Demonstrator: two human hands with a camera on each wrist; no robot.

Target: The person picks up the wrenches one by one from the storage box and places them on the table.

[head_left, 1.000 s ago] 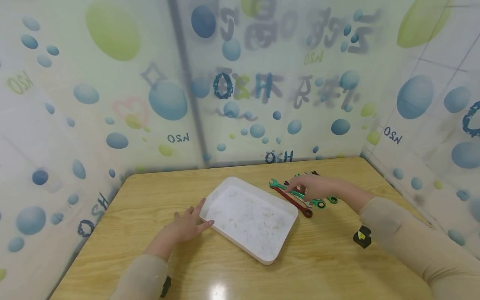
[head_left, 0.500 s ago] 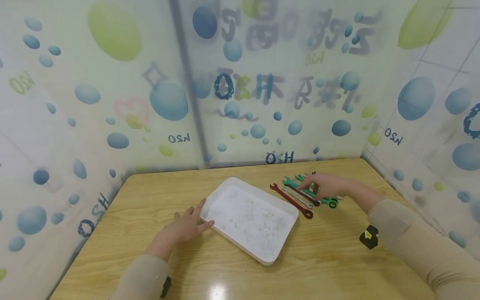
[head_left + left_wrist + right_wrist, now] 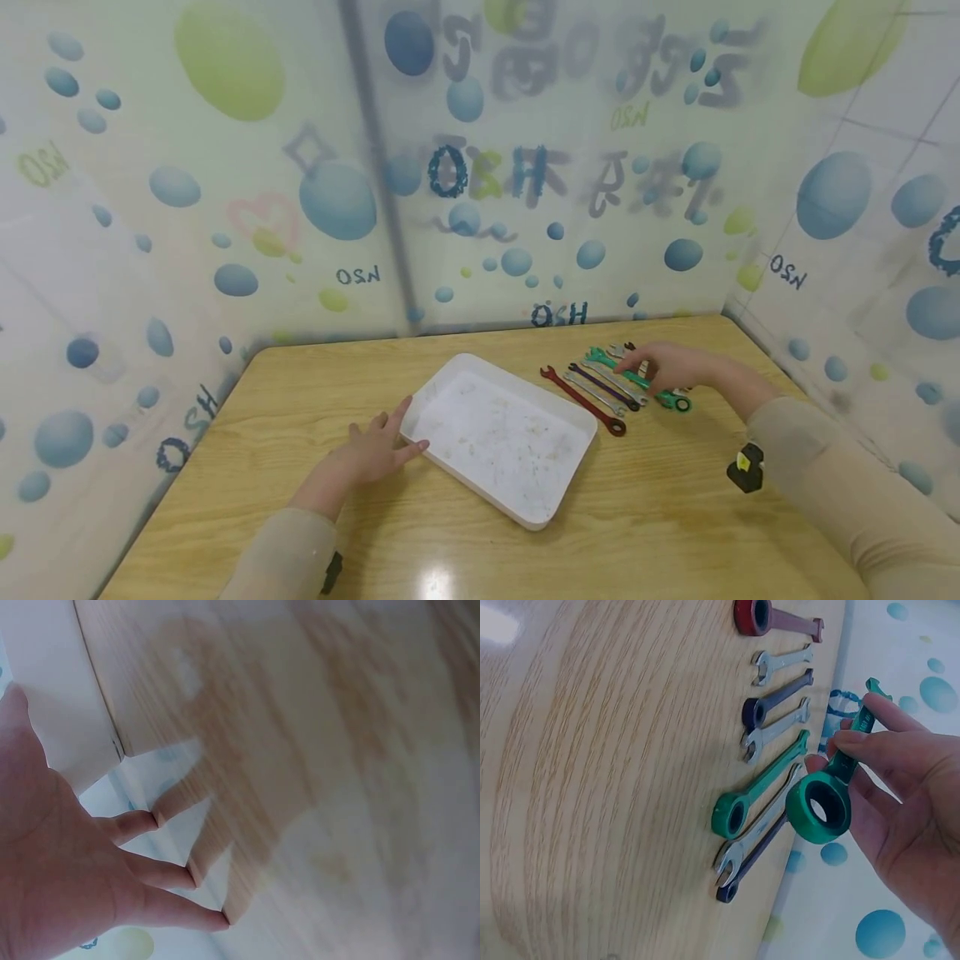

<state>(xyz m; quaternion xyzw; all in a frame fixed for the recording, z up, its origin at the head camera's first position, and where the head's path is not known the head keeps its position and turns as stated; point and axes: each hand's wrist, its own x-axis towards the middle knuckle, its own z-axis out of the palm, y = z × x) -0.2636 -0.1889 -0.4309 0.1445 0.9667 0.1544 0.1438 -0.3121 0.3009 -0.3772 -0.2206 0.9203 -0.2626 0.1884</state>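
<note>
My right hand (image 3: pixel 671 368) pinches a green ratcheting wrench (image 3: pixel 861 727) between thumb and fingers. In the right wrist view, its ring end hangs over a row of wrenches lying on the table. The row has a red wrench (image 3: pixel 791 622), a small silver wrench (image 3: pixel 784 661), a purple wrench (image 3: pixel 781 696) and another silver wrench (image 3: pixel 778 730). Beyond these lie a second green wrench (image 3: pixel 774 774), a longer silver wrench (image 3: pixel 759 826) and a dark wrench (image 3: pixel 756 856). My left hand (image 3: pixel 371 454) spreads its fingers at the left corner of a shallow white tray (image 3: pixel 495 442), thumb at the rim.
The wooden table (image 3: pixel 637 533) meets a patterned curtain (image 3: pixel 480 258) along its back edge. More patterned sheeting (image 3: pixel 862 350) closes in the right side. Faint marks dot the tray floor. A black wrist camera (image 3: pixel 746 468) hangs under the right sleeve.
My right hand has carried the green wrench rightward over the row, uncovering the silver and purple wrenches beside the red one. The left hand and tray have stayed put.
</note>
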